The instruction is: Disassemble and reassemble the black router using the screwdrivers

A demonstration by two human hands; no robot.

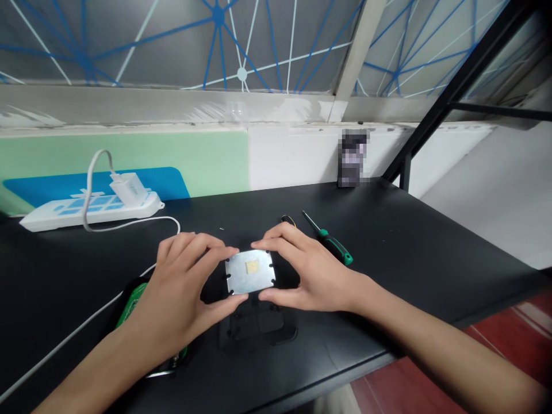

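Note:
A silver metal plate (241,280) with small dark notches along its sides and a pale yellow square near its middle is held up between both hands. My left hand (185,282) pinches its left end, thumb below and fingers above. My right hand (306,267) grips the right end in the same way. Beneath the plate a black plastic frame (282,333) lies on the table. A green circuit board (131,302) in a dark casing is partly hidden behind my left forearm.
A green-and-black screwdriver (334,244) lies beyond my right hand on the black table (414,247). At the back left stands a white power strip (64,213) with a plugged-in charger (129,188), its white cable (86,325) running along the left. A pixelated dark object (353,158) leans against the wall.

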